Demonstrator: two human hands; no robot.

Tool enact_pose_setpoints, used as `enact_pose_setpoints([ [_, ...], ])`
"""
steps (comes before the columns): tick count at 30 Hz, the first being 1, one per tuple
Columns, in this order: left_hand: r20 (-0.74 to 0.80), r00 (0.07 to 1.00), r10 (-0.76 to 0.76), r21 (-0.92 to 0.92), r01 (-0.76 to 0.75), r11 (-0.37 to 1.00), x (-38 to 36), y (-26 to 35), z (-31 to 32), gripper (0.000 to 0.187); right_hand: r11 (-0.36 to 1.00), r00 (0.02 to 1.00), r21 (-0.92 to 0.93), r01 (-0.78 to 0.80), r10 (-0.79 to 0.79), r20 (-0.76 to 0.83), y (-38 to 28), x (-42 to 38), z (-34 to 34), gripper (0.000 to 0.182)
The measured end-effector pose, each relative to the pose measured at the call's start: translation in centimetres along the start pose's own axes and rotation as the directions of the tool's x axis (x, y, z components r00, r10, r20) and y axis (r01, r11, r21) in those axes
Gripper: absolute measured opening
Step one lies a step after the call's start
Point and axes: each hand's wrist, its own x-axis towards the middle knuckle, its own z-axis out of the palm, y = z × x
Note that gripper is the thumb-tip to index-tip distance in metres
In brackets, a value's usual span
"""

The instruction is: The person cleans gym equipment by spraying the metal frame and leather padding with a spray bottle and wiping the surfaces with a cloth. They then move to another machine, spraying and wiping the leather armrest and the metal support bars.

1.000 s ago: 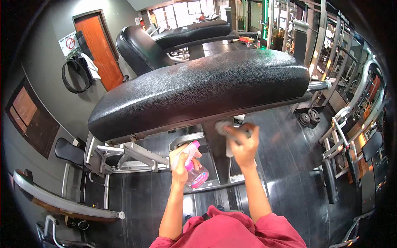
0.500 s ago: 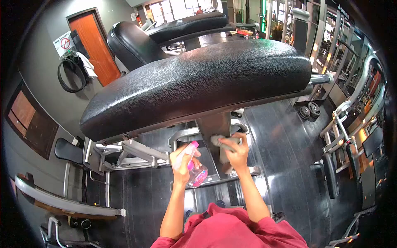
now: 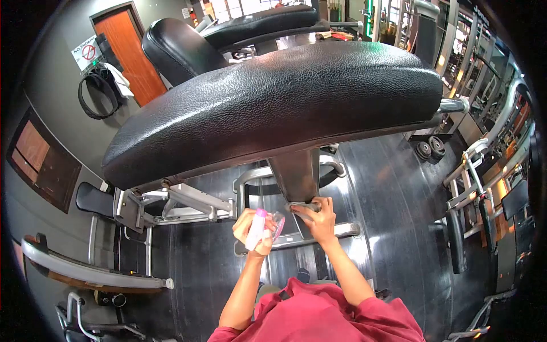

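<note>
In the head view, my left hand [image 3: 244,225] is wrapped round a spray bottle [image 3: 278,227] with a clear body and a pink-and-white sprayer. The bottle is tilted, its body pointing to the right. My right hand [image 3: 322,222] presses a grey cloth [image 3: 307,207] to the lower part of a dark upright post [image 3: 295,174]. The cloth is partly hidden by my fingers. Above both hands, a large black padded cushion [image 3: 273,108] tops the post. A silver base frame [image 3: 342,229] spreads on the floor around the post's foot.
Other gym machines stand on both sides, such as a silver frame [image 3: 196,199] at left and a rack [image 3: 470,171] at right. Weight plates [image 3: 436,147] rest near the right. A second black pad [image 3: 179,51] rises behind the cushion. Dark flooring [image 3: 393,216] surrounds the base.
My right hand has moved the cloth a little down and left on the post. The bottle in my left hand has turned from roughly upright to a more sideways tilt.
</note>
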Motion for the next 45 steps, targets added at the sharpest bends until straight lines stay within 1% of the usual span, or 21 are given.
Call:
enact_pose_setpoints([
  [2, 0.054, 0.999, 0.01, 0.06, -0.013, 0.998, -0.3, -0.4, -0.6, 0.06, 0.999, 0.999, -0.012, -0.039, 0.039, 0.001, -0.4, 0.2, -0.2, 0.043],
  [6, 0.172, 0.983, -0.055, 0.005, 0.055, 0.998, 0.2, -0.3, -0.5, 0.06, 0.988, 0.962, 0.151, 0.043, 0.0, -0.274, -3.4, 7.0, -2.2, 0.051],
  [7, 0.215, 0.967, -0.138, -0.009, 0.143, 0.99, 0.2, 0.4, -0.4, 0.059, 0.988, 0.944, 0.139, 0.071, -0.022, -0.328, -4.0, 8.7, -2.6, 0.052],
  [8, 0.218, 0.966, -0.141, -0.008, 0.146, 0.989, -0.2, 0.4, -0.3, 0.059, 0.987, 0.923, 0.125, 0.1, -0.045, -0.381, -4.3, 9.6, -2.8, 0.053],
  [10, 0.223, 0.941, -0.255, -0.146, 0.291, 0.945, -0.8, 0.2, -0.3, 0.057, 0.988, 0.928, 0.114, 0.106, -0.057, -0.368, -3.5, 8.8, -2.1, 0.053],
  [12, 0.225, 0.942, -0.249, -0.197, 0.294, 0.935, -1.1, 0.1, -0.4, 0.058, 0.989, 0.934, 0.101, 0.109, -0.067, -0.351, -1.7, 6.3, -0.4, 0.053],
  [16, 0.24, 0.921, -0.307, -0.201, 0.357, 0.912, -1.5, -0.5, -1.3, 0.058, 0.964, 0.963, 0.195, -0.18, 0.213, -0.165, 3.7, -5.7, 6.2, 0.052],
  [17, 0.263, 0.912, -0.315, -0.193, 0.369, 0.909, -1.6, -0.6, -1.5, 0.057, 0.96, 0.968, 0.187, -0.207, 0.229, -0.103, 3.8, -7.4, 6.5, 0.05],
  [20, 0.304, 0.913, -0.273, -0.19, 0.339, 0.921, -1.6, -1.4, -2.0, 0.055, 0.919, 0.938, 0.209, -0.335, 0.346, -0.015, 2.3, -9.0, 6.5, 0.043],
  [22, 0.306, 0.904, -0.3, -0.2, 0.369, 0.908, -1.8, -1.6, -2.0, 0.055, 0.811, 0.851, 0.308, -0.498, 0.526, -0.01, 0.6, -6.7, 5.3, 0.04],
  [24, 0.312, 0.89, -0.333, -0.208, 0.406, 0.89, -2.0, -1.7, -2.0, 0.055, 0.844, 0.886, 0.418, -0.335, 0.434, -0.166, -0.6, -3.2, 3.8, 0.04],
  [26, 0.311, 0.881, -0.357, -0.214, 0.431, 0.877, -2.0, -2.0, -2.1, 0.055, 0.858, 0.869, 0.48, -0.184, 0.37, -0.329, -1.6, 0.2, 2.7, 0.045],
  [30, 0.317, 0.867, -0.385, -0.223, 0.462, 0.858, -2.6, -2.8, -2.4, 0.057, 0.911, 0.87, 0.393, -0.124, 0.29, -0.399, -1.6, 1.3, 2.0, 0.047],
  [32, 0.318, 0.856, -0.406, -0.215, 0.483, 0.849, -2.7, -3.1, -2.6, 0.058, 0.93, 0.853, 0.258, -0.261, 0.348, -0.388, -1.0, -1.4, 3.1, 0.043],
  [34, 0.319, 0.845, -0.43, -0.21, 0.505, 0.837, -2.8, -3.2, -2.7, 0.058, 0.818, 0.76, 0.341, -0.463, 0.565, -0.322, -0.6, -5.1, 4.9, 0.033],
  [36, 0.322, 0.816, -0.48, -0.164, 0.548, 0.82, -2.6, -3.1, -2.6, 0.058, 0.557, 0.549, 0.481, -0.677, 0.817, -0.174, 0.2, -9.1, 7.4, 0.028],
  [37, 0.334, 0.813, -0.478, -0.167, 0.55, 0.819, -2.5, -3.4, -2.6, 0.058, 0.472, 0.474, 0.464, -0.75, 0.872, -0.121, 0.1, -9.7, 7.8, 0.027],
  [39, 0.363, 0.805, -0.47, -0.217, 0.563, 0.797, -2.5, -4.0, -2.8, 0.057, 0.47, 0.465, 0.519, -0.714, 0.872, -0.151, 0.3, -9.7, 8.5, 0.027],
  [41, 0.344, 0.786, -0.513, -0.184, 0.593, 0.784, -2.5, -3.7, -2.5, 0.054, 0.493, 0.472, 0.577, -0.651, 0.859, -0.2, -0.8, -7.9, 8.0, 0.029],
  [44, 0.323, 0.766, -0.555, -0.174, 0.625, 0.761, -2.5, -4.1, -2.5, 0.052, 0.664, 0.617, 0.59, -0.459, 0.716, -0.326, -3.9, -2.7, 5.2, 0.039],
  [45, 0.321, 0.765, -0.559, -0.189, 0.63, 0.753, -2.5, -4.2, -2.6, 0.054, 0.664, 0.648, 0.611, -0.43, 0.699, -0.304, -5.0, -1.8, 5.1, 0.04],
])
